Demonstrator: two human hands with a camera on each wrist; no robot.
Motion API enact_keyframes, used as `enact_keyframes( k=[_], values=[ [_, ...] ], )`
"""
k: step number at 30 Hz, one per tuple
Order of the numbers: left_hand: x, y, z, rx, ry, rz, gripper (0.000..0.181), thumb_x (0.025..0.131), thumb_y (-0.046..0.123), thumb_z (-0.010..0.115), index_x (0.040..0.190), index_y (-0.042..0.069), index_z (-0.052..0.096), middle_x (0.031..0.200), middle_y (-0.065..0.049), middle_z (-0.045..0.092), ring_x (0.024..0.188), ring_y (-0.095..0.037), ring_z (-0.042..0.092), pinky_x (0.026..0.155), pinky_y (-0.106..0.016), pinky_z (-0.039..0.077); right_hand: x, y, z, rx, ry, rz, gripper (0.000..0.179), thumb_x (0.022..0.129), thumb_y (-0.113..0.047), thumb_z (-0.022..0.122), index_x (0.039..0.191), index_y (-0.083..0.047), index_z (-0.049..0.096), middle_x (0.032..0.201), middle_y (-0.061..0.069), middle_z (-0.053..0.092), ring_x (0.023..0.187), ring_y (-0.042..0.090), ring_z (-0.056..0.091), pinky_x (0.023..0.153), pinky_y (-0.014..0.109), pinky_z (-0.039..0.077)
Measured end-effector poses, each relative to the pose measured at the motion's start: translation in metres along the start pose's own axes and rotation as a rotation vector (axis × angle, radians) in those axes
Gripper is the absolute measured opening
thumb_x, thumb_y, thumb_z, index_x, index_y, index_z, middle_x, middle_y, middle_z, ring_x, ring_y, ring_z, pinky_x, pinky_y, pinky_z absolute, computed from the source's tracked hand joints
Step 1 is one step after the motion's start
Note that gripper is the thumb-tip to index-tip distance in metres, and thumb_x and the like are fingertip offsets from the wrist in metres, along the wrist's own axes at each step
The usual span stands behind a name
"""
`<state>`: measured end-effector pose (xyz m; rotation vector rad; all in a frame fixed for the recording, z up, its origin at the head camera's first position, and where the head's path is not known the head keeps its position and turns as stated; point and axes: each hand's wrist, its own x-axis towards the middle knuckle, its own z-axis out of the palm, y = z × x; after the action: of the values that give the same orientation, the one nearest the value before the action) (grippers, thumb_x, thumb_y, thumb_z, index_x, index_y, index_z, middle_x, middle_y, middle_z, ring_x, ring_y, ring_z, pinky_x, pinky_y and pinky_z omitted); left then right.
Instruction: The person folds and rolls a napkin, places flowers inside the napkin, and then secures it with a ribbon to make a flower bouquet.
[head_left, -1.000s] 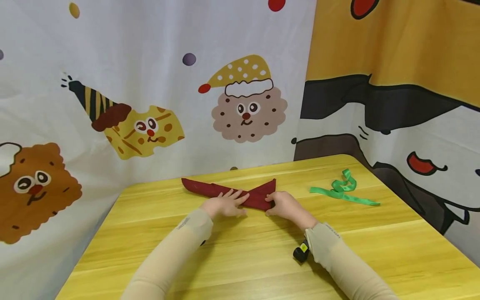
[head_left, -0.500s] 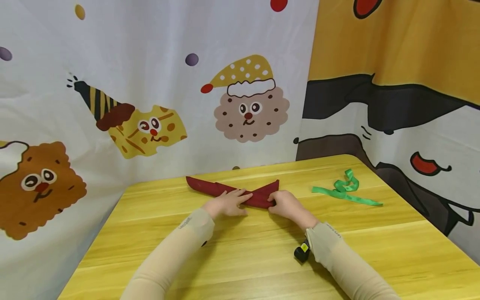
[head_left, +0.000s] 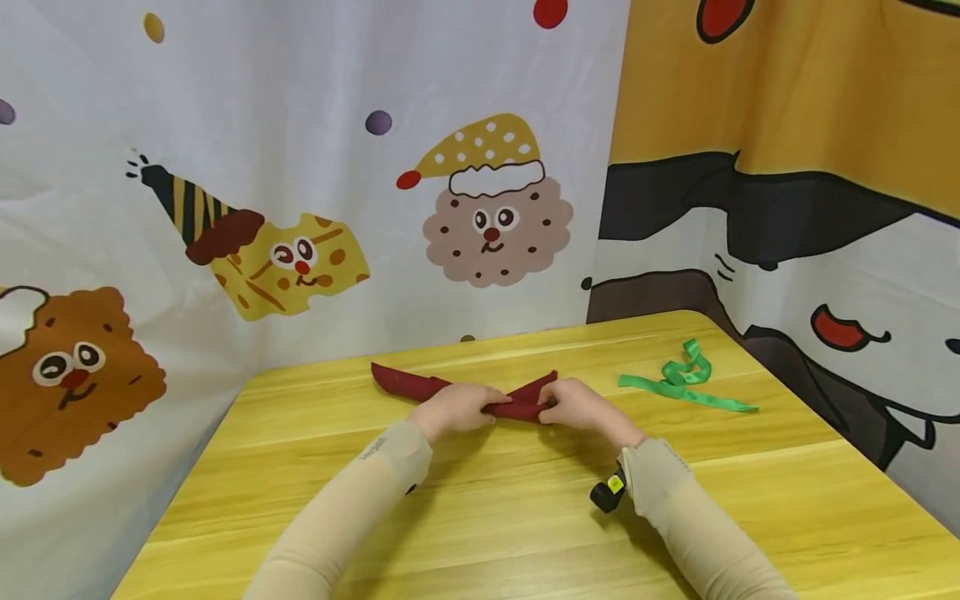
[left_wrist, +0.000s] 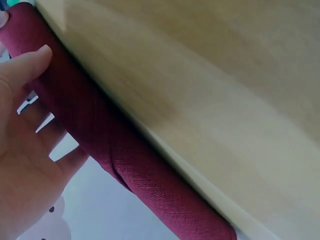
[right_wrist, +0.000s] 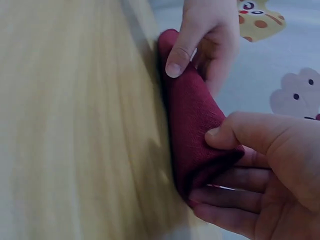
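Seemingly a curtained-off space — cartoon drapes (head_left: 292, 108), wood-grain table (head_left: 495, 525).

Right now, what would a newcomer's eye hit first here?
Probably the cartoon backdrop filling the space behind the table. Next, the dark red cloth toward the table's far side, gripped by the left hand and right hand. Then the bright green ribbon, lying loose right of the right hand.
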<state>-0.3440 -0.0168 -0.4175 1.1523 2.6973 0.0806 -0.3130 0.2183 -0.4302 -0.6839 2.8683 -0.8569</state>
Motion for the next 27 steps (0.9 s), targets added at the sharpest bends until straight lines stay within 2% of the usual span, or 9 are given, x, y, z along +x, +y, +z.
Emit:
enact_keyframes(
  k=[3,7,13,16,18,21,23,27],
  values=[
    [0.003,-0.001,-0.004,-0.067,-0.001,0.012,0.035,0.097,0.021,0.06,0.132,0.025,0.061,0.124,0.006,0.062,0.11,-0.012,0.057,0.095,-0.032,0.043,-0.001,0.003,-0.004,0.054,-0.026,0.005,0.007,0.082,-0.012,0.072,0.085,-0.008,0.068,0.077,-0.003,0.063,0.068,0.013,0.052,0.066,0.029,0.044],
    [0.007,-0.001,-0.01,-0.143,-0.029,0.015,0.023,0.098,0.02,0.056,0.118,0.024,0.067,0.104,0.009,0.064,0.089,-0.012,0.056,0.082,-0.032,0.043,-0.001,0.007,-0.007,0.116,-0.055,0.021,0.007,0.082,-0.013,0.07,0.085,-0.007,0.068,0.077,-0.002,0.063,0.067,0.013,0.051,0.063,0.028,0.042],
    [0.017,0.0,-0.014,-0.163,-0.043,-0.014,0.018,0.1,0.023,0.052,0.109,0.023,0.068,0.093,0.007,0.062,0.082,-0.012,0.054,0.077,-0.032,0.042,0.0,0.01,-0.007,0.166,-0.058,0.051,0.011,0.086,-0.015,0.066,0.089,-0.005,0.068,0.079,0.001,0.061,0.066,0.015,0.049,0.061,0.028,0.039],
    [0.023,0.001,-0.013,-0.132,-0.028,-0.036,0.016,0.101,0.026,0.049,0.102,0.022,0.065,0.085,0.006,0.06,0.078,-0.015,0.053,0.08,-0.036,0.042,0.0,0.012,-0.007,0.181,-0.032,0.089,0.014,0.088,-0.017,0.064,0.092,-0.005,0.069,0.081,0.001,0.061,0.066,0.015,0.048,0.061,0.029,0.038],
    [0.027,0.001,-0.011,-0.096,-0.011,-0.052,0.017,0.101,0.028,0.047,0.102,0.023,0.063,0.086,0.008,0.06,0.082,-0.014,0.056,0.092,-0.041,0.04,0.0,0.014,-0.006,0.184,-0.008,0.115,0.015,0.089,-0.017,0.063,0.094,-0.004,0.069,0.082,0.002,0.062,0.066,0.016,0.048,0.061,0.03,0.038],
    [0.032,0.003,-0.009,-0.03,0.018,-0.076,0.021,0.102,0.03,0.044,0.11,0.024,0.062,0.098,0.009,0.064,0.096,-0.014,0.061,0.106,-0.053,0.027,0.001,0.017,-0.006,0.168,0.036,0.135,0.018,0.091,-0.018,0.062,0.098,-0.003,0.069,0.087,0.004,0.065,0.069,0.017,0.05,0.064,0.031,0.041],
    [0.034,0.004,-0.008,-0.007,0.038,-0.091,0.027,0.102,0.03,0.043,0.121,0.023,0.06,0.114,0.007,0.065,0.11,-0.015,0.059,0.11,-0.058,0.019,0.001,0.019,-0.006,0.151,0.061,0.139,0.02,0.092,-0.018,0.062,0.101,-0.002,0.07,0.092,0.005,0.067,0.074,0.017,0.053,0.067,0.032,0.043],
    [0.036,0.007,-0.006,0.023,0.074,-0.123,0.04,0.102,0.031,0.042,0.141,0.024,0.051,0.14,0.004,0.053,0.128,-0.019,0.049,0.111,-0.059,0.015,0.001,0.025,-0.005,0.135,0.09,0.159,0.026,0.094,-0.02,0.061,0.108,0.001,0.069,0.102,0.009,0.068,0.085,0.019,0.059,0.074,0.035,0.047]
  ],
)
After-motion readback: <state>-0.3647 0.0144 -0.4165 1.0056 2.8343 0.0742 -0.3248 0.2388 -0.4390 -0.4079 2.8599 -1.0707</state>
